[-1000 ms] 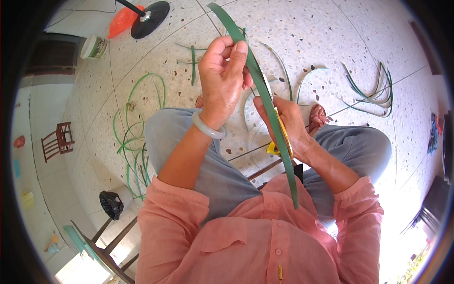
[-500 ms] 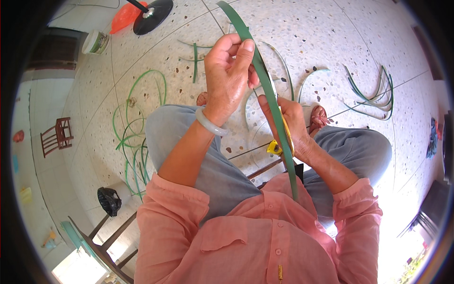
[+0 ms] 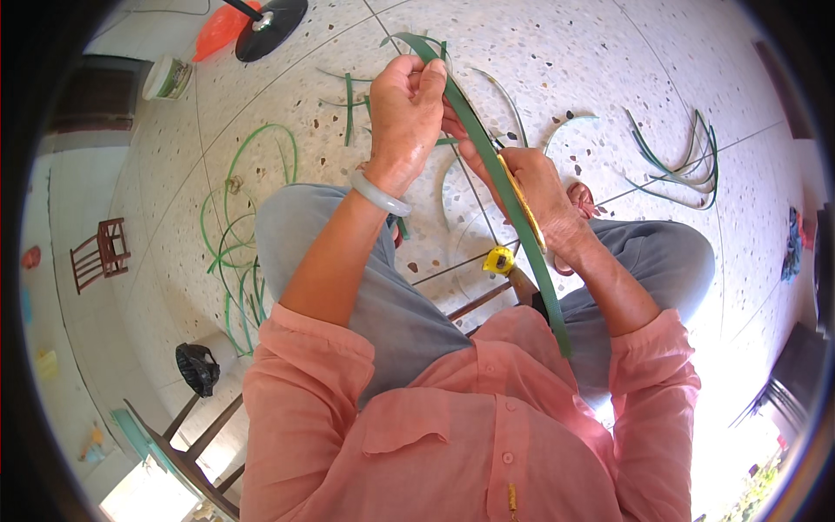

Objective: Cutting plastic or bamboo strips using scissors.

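A long green flat strap runs from beyond my left hand down past my right hand toward my lap. Its far end curls over to the left. My left hand is closed on the strap near that end, thumb on top. My right hand is closed round a yellow-handled tool that looks like scissors. Its thin dark blade lies along the strap's right edge, partly hidden by the strap and my fingers. Below my hands, a yellow tape measure rests between my knees.
Loose green strips lie coiled on the speckled floor at left, with more curved strips at right. Short green pieces are scattered ahead. A black-lined bin, a wooden chair and a white bucket stand at left.
Both hands have shifted slightly left, my right hand also a little farther up along the strap. The strap's far end now bends over to the left. The tape measure shows more fully.
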The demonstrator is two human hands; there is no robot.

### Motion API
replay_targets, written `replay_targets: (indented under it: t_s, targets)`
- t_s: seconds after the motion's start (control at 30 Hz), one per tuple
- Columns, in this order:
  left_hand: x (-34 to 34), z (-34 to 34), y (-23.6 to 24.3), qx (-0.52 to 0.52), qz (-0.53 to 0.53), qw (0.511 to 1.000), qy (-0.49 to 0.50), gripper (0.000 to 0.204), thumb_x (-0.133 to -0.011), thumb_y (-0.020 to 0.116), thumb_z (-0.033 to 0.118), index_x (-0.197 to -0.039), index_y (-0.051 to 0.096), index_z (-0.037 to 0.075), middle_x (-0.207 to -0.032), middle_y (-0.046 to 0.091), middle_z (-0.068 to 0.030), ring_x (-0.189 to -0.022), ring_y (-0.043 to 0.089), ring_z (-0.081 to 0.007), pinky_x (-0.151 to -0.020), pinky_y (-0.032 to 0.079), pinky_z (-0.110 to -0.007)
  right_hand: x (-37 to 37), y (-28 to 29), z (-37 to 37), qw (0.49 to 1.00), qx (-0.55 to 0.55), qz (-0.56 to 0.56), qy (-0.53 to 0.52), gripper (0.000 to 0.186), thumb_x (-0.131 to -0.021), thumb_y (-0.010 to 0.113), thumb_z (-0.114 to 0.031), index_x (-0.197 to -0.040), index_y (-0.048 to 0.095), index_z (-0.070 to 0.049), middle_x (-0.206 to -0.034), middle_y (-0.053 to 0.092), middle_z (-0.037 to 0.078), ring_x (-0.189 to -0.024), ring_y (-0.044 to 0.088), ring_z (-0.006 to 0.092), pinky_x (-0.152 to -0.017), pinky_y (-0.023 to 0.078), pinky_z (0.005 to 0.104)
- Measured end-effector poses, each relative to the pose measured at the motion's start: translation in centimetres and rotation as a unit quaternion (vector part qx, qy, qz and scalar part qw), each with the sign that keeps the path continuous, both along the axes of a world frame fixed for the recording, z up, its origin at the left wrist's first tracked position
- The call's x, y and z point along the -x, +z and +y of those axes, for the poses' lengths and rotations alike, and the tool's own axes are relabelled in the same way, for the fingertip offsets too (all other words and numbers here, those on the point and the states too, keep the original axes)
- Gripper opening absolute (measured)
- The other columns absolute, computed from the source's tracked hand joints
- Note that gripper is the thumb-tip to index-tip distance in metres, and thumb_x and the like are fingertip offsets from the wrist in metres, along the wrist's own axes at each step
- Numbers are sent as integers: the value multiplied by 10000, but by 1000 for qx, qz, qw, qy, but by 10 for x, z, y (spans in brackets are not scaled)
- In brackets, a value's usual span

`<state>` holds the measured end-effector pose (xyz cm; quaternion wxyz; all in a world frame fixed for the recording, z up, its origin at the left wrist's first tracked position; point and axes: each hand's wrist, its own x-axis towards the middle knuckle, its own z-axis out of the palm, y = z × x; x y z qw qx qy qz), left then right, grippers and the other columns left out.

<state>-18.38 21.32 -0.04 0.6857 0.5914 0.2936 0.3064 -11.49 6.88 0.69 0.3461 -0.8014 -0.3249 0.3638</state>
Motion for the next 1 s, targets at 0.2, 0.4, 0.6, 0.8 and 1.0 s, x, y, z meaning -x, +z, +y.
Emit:
replay_targets:
  t_s: [0.2, 0.4, 0.6, 0.8, 1.0]
  targets:
    - [3, 2, 6, 20, 24, 999, -35, 189, -965, 546, 162, -892, 535, -12, -655, 601, -86, -427, 549, -140, -356, 386, -240, 1, -14, -2, 1000, -17, -2, 6, 749, -862, 551, -615, -680, 571, 112, -645, 557, 307, -666, 630, 392, -652, 482, 433]
    - [8, 8, 9, 143, 7, 988, -50, 175, -962, 548, 145, -873, 531, -5, -706, 613, -111, -472, 568, -150, -369, 335, -234, 5, -20, -1, 996, -59, 70, 23, 739, -866, 552, -618, -717, 587, 106, -602, 555, 249, -610, 599, 324, -614, 462, 419]
    - [8, 0, 8, 149, 5, 988, -40, 188, -967, 542, 148, -886, 516, -20, -722, 615, -116, -499, 576, -151, -388, 340, -224, 12, -14, 0, 994, -94, 50, 38, 572, -937, 530, -488, -785, 617, 57, -561, 529, 167, -595, 546, 182, -584, 432, 396]
    - [14, -6, 6, 20, -31, 999, 7, 207, -965, 565, 192, -911, 521, -3, -728, 617, -81, -512, 539, -132, -452, 374, -240, 14, 14, -4, 992, 0, 123, -21, 489, -961, 526, -396, -769, 578, 51, -524, 440, 101, -566, 432, 127, -542, 398, 378]
    - [20, 12, 5, 175, -122, 972, -99, 198, -964, 572, 208, -936, 534, 16, -733, 612, -59, -552, 502, -105, -509, 373, -241, 16, 21, -15, 997, -51, 52, 18, 518, -951, 563, -351, -650, 513, 67, -491, 392, 116, -511, 373, 131, -482, 366, 386]
